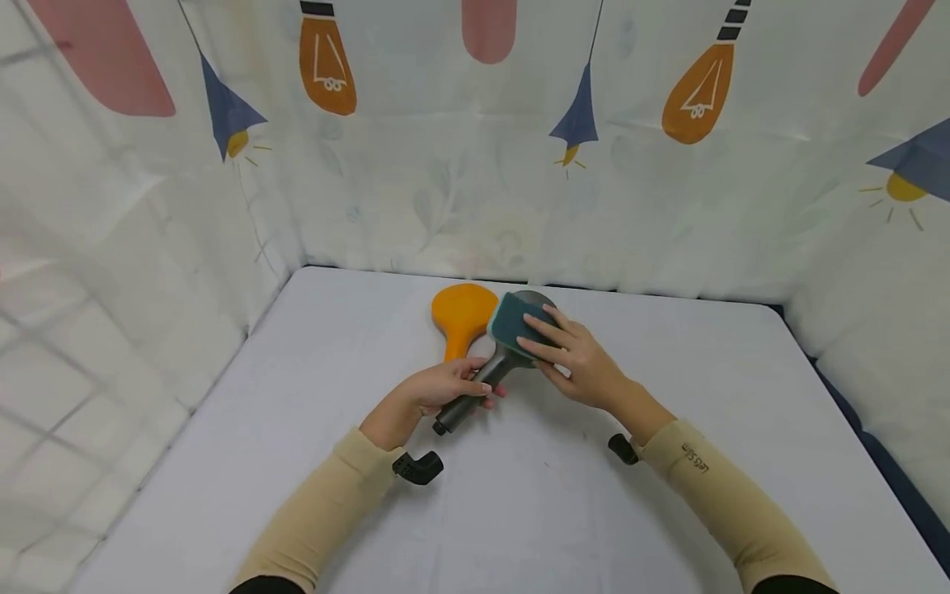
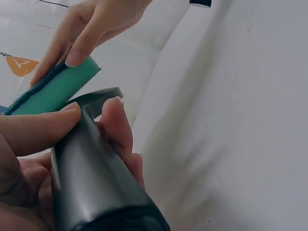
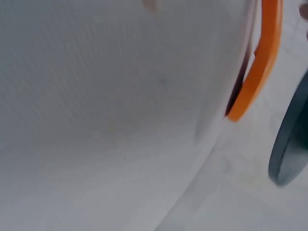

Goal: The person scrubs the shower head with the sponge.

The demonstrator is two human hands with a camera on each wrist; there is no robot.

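Note:
My left hand grips the handle of a dark grey shower head, its thumb along the top. The handle slants up toward the right, its narrow end pointing back at me. My right hand holds a green sponge with a darker, rough side, fingers spread across it and thumb at its near edge. The sponge overlaps the shower head's round face in the head view, hiding much of it. In the left wrist view the sponge sits just beyond the left thumb, close to the head's rim.
An orange paddle-shaped thing is just behind the left hand, which hides part of its handle. White cloth covers the table. Curtains printed with lamps and bulbs hang around its back and sides. A black wrist device sticks out near the left cuff.

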